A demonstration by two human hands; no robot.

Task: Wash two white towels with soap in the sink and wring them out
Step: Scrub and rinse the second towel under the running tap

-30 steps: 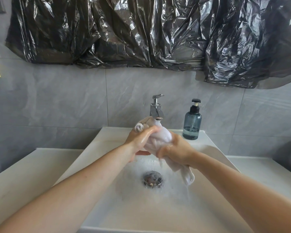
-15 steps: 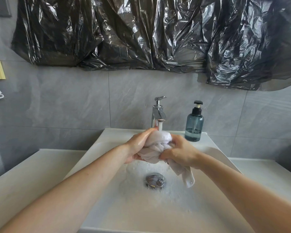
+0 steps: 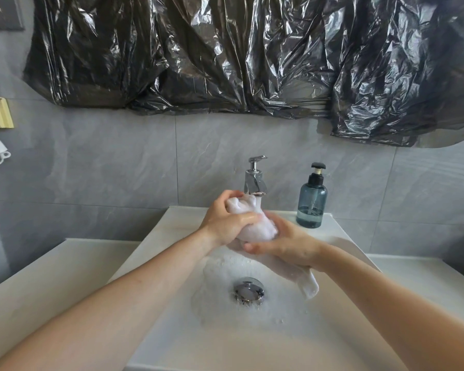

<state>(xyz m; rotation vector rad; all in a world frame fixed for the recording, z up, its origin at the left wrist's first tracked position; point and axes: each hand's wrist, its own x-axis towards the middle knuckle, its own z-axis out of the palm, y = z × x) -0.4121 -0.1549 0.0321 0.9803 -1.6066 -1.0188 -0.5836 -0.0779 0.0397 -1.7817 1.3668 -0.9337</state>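
Note:
A wet, soapy white towel [image 3: 255, 226] is bunched up between both hands just under the chrome tap [image 3: 255, 178], above the white sink [image 3: 172, 325]. My left hand [image 3: 225, 219] grips the upper left of the bundle with curled fingers. My right hand [image 3: 287, 243] holds the lower right part, and a loose end of the towel hangs below it toward the basin. Foam covers the sink bottom around the metal drain [image 3: 249, 291]. Only one towel is in view.
A blue-grey soap pump bottle [image 3: 311, 202] stands on the sink's back right corner. White counter [image 3: 38, 279] runs on both sides of the basin. Black plastic sheeting [image 3: 239, 54] hangs on the grey tiled wall above. A yellow holder [image 3: 0, 113] is at the far left.
Both hands have kept kneading the towel under the tap: the left hand has shifted up over the bundle's top, the right hand has slid lower. The camera has moved closer.

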